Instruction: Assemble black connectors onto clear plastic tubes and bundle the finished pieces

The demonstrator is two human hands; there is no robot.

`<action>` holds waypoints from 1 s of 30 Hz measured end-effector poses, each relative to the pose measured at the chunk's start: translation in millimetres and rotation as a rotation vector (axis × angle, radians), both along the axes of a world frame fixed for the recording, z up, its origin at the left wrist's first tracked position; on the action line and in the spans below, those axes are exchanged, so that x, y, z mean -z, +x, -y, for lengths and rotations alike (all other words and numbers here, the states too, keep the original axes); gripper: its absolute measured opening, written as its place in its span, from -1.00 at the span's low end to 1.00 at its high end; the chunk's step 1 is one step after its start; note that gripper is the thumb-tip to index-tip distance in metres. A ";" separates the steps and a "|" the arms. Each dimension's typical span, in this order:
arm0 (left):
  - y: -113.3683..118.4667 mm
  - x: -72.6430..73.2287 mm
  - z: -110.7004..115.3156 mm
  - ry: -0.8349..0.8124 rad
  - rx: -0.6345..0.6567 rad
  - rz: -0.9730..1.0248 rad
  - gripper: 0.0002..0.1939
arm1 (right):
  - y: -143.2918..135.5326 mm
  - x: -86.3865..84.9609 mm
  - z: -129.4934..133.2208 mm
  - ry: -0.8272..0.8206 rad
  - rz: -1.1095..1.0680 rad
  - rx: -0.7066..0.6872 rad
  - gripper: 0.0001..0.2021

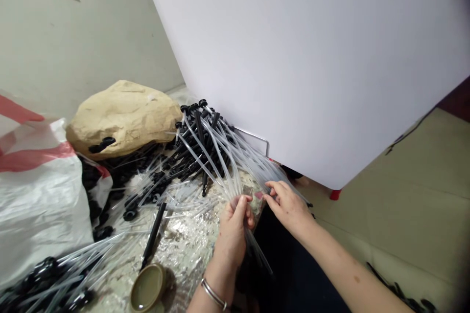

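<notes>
1. The left hand (235,227) is clamping a bundle of clear tubes (232,185), its thumb lying across the front; the tubes are fanning out above the fist and poking out below it.

2. The right hand (292,210) is hovering just beside that fist, thumb and index finger parted, with nothing clearly between them (whether a fingertip is brushing the tubes behind, I cannot tell). The two hands are working close together but not touching.

3. The bundle is sitting over the near edge of the table (187,237), its upper ends running back towards a heap of black fittings (203,144). More loose tubes (257,159) are trailing from the heap, passing behind the right fingers.

4. Nearer the person, a black rod (154,234) is lying beside a small cup (162,281); a tan lump (125,117) and a striped bag (44,205) are filling the far and left side.

5. The step in hand is, I judge, gathering: the left hand is serving as the holder, the right as the picker.

6. The next move is calling for a fine pinch on one tube, while the left fist is needing enough grip that none slips.
</notes>
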State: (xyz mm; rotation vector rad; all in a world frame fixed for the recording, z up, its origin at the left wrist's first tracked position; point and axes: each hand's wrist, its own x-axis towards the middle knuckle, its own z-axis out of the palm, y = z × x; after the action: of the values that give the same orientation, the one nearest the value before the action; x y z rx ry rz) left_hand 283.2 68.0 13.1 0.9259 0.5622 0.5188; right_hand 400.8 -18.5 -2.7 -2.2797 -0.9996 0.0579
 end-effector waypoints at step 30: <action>0.6 -3.4 -0.1 -0.040 -0.013 -0.005 -0.70 | -15.1 18.3 15.8 0.033 0.026 -0.015 -0.70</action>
State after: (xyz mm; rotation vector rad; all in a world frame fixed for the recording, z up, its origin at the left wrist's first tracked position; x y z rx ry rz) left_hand 283.8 68.1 16.4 0.8863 0.5816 0.5149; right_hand 385.7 -34.3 -21.0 -2.2488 -1.0232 0.0184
